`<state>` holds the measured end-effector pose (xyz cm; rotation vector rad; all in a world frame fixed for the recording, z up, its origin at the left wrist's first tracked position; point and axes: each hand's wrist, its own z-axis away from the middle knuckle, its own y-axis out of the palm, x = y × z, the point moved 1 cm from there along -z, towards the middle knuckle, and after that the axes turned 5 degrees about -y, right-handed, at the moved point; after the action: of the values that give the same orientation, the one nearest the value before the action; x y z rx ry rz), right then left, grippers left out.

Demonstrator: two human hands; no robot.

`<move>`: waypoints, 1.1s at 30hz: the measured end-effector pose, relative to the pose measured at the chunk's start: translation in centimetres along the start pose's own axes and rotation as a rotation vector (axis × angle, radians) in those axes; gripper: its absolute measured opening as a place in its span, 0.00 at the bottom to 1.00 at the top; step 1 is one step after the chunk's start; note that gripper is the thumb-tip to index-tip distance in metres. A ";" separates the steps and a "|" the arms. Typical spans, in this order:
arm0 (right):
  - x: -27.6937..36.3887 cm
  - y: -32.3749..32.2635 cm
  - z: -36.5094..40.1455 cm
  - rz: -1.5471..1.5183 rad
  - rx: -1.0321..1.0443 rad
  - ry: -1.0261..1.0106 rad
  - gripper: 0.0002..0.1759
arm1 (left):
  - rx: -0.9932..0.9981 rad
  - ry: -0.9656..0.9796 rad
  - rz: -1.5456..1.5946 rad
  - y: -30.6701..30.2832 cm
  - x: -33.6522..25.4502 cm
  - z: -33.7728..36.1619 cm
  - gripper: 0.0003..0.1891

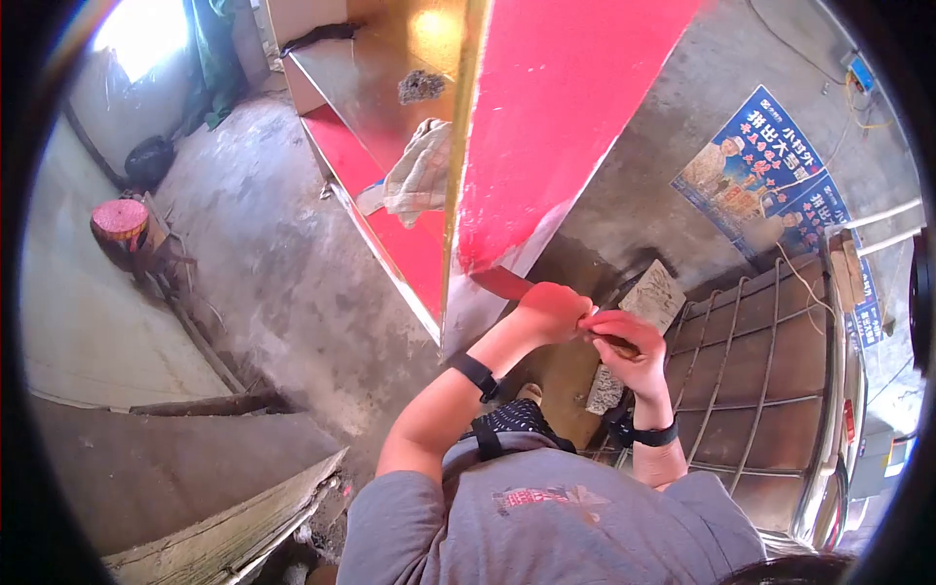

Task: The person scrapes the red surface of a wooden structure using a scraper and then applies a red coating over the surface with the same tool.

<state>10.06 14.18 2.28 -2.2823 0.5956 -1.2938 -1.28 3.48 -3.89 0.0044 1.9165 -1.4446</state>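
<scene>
A tall panel with a glossy pink-red face (546,136) stands before me, with a whitish patch (478,317) along its lower end. My left hand (556,310) is closed beside that lower end. From its far side a flat, dark red, blade-like piece (502,283) reaches to the panel's face. My right hand (629,346) is just right of the left one, fingers curled and pinched close to it. A small brown, handle-like part shows under the right fingers, but I cannot make out what it is. Both wrists wear black bands.
Left of the panel, a shelf compartment holds a crumpled cloth (419,171) and a dark rough lump (421,87). A brown tank in a metal frame (746,366) stands to the right, near blue posters (760,171). A pink-topped stool (120,220) stands far left, with a board (185,468) below.
</scene>
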 end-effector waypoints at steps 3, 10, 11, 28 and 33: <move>-0.6 -1.3 0.5 -0.543 -0.306 -0.026 0.06 | -0.109 0.117 0.024 -1.6 -2.3 -0.8 0.13; -1.2 -3.9 -2.3 -0.624 -0.310 -0.332 0.09 | -0.605 0.274 0.061 -4.8 -5.4 -5.0 0.08; -1.1 -4.5 -2.6 -0.600 -0.352 -0.296 0.08 | -0.573 0.221 0.050 -5.0 -5.8 -5.4 0.08; -6.0 -12.1 -9.2 -0.192 0.335 -0.778 0.07 | -0.946 0.034 0.488 -1.5 -6.0 -12.0 0.11; -7.6 -10.4 -8.6 -0.523 0.180 -0.910 0.04 | -1.370 0.016 0.301 0.4 -6.2 -13.2 0.15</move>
<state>0.54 25.47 7.04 -2.6000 -0.4316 -0.3275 -3.63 17.18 0.55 -0.3100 2.3950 0.2354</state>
